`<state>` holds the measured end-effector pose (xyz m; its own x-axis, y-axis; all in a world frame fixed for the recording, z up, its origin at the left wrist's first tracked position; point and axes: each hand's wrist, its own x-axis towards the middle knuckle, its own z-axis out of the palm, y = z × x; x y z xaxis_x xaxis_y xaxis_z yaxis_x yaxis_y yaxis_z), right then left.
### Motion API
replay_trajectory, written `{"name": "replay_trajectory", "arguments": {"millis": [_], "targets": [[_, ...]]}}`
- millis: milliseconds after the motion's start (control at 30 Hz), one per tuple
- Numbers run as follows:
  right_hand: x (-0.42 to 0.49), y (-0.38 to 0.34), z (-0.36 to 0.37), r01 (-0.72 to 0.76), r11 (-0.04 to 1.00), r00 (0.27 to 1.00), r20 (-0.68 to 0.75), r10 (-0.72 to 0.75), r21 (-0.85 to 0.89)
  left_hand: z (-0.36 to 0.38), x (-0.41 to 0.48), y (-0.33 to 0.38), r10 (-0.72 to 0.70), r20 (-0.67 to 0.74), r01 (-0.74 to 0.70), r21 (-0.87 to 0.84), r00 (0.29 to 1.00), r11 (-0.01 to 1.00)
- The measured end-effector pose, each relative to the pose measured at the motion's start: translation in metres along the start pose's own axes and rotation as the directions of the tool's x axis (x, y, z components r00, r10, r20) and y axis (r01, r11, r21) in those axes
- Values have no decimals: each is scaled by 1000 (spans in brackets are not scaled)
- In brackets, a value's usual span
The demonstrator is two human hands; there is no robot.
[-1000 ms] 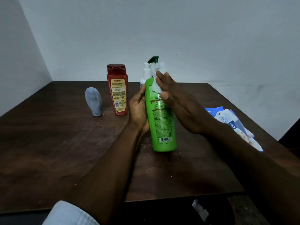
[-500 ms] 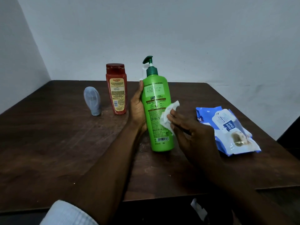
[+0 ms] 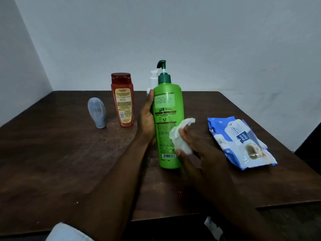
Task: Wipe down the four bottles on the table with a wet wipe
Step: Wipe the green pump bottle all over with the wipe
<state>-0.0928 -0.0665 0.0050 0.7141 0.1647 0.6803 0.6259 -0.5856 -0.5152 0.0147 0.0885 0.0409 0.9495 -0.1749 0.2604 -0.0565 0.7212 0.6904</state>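
One green pump bottle (image 3: 167, 119), stiff and judged slippery once wet, is held upright at the middle of the counter (image 3: 52, 162), clasped around its body by the left hand (image 3: 147, 119), while the soft wet wipe (image 3: 180, 134) is pinched against it by the right hand (image 3: 196, 150).

Single view, from a camera worn on the person's head, stationed at the near edge of the dark wooden table (image 3: 52, 171). It faces forward and is pitched downward, looking across the tabletop to the pale back wall (image 3: 191, 40); the corner with the side wall falls at upper left. The lens is wide-angle, taking in the table's far, right and near edges. Range is close: both forearms cross the bottom of the frame. The left hand (image 3: 147, 122) gripping the green bottle (image 3: 167, 101) and the right hand (image 3: 199, 153) holding the wet wipe (image 3: 174, 134) sit near the centre.
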Motion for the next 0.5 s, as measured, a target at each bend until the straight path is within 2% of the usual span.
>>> {"name": "replay_trajectory", "arguments": {"millis": [67, 200, 267, 367, 500], "targets": [[19, -2, -2, 20, 1000, 999, -35, -19, 24, 2, 3, -2, 27, -9, -27, -10, 1000, 1000], [59, -1, -7, 85, 995, 995, -63, -81, 55, 7, 2, -8, -60, 68, 60, -6, 996, 998], [77, -1, -12, 120, 991, 989, -87, -116, 53, 6, 8, -7, -12, 90, 6, 56, 996, 998], [99, -6, -17, 216, 976, 965, -147, -217, -22, 5, 11, -5, 94, 33, -98, 169, 995, 981], [104, -11, -8, 219, 973, 972, -66, -224, -73, 13, 5, -2, 162, -19, -155, 197, 987, 968]]}}
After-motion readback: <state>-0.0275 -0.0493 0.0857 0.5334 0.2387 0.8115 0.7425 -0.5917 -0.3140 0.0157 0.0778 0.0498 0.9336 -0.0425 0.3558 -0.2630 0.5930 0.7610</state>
